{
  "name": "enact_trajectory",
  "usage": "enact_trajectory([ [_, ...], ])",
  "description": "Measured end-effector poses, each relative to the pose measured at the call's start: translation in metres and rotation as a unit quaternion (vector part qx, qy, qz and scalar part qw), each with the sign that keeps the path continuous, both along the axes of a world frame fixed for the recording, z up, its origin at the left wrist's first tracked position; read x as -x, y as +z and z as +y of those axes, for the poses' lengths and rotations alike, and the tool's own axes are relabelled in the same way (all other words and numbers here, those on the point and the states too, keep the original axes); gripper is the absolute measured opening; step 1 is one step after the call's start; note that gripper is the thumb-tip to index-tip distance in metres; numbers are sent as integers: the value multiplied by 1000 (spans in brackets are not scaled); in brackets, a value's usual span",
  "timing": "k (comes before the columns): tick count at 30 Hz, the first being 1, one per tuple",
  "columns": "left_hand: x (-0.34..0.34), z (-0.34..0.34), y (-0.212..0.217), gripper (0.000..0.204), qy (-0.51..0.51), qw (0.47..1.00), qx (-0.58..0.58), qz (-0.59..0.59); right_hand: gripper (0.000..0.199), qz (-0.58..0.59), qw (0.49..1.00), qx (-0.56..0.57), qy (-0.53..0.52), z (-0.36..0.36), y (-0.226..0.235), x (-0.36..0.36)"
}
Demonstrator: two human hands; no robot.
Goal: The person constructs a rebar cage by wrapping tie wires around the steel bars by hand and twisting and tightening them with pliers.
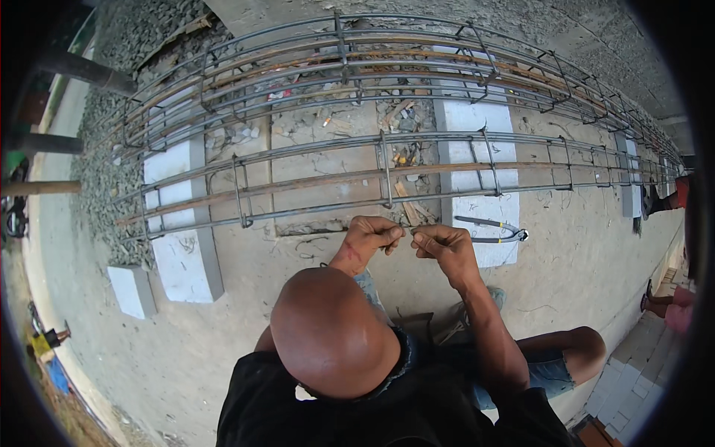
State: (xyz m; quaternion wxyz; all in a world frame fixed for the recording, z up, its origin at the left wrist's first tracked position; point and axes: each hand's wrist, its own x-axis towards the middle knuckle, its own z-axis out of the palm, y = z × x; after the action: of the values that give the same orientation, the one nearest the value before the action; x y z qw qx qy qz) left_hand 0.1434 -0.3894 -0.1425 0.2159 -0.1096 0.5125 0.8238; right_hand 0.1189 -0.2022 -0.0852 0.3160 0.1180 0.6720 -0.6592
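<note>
My left hand [369,237] and my right hand [445,247] are close together in front of me, just on the near side of a long rebar cage [386,171]. Thumb and fingers are pinched on both hands. Whatever lies between the fingertips is too small to make out. To the right of my right hand, pincers [515,238] with dark, yellow-marked handles lie on a white block [477,257]. The nearer cage rests across this block and another white block [182,261] at the left; its bars are grey and rust-brown, joined by square stirrups.
A second rebar cage [342,52] runs behind the first. Grey gravel [112,171] is heaped at the left, near a small white block [132,292]. Debris and wood scraps [406,201] lie beneath the cages. Other people's legs [663,307] show at the right edge.
</note>
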Motion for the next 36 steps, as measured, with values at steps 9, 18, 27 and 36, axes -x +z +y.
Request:
enact_trajectory([
  [9,11,16,8,16,62,992,99,54,14,170,965,-186,71,-1,14,6],
  [18,-7,5,-15,22,309,946,-20,-100,13,229,949,-208,-62,-13,5,48],
  [27,4,-4,-3,18,393,873,-258,-132,15,233,921,-306,-67,-45,-5,37],
  [36,-2,3,-5,13,371,907,-181,-81,14,253,906,-327,85,-48,-1,45],
])
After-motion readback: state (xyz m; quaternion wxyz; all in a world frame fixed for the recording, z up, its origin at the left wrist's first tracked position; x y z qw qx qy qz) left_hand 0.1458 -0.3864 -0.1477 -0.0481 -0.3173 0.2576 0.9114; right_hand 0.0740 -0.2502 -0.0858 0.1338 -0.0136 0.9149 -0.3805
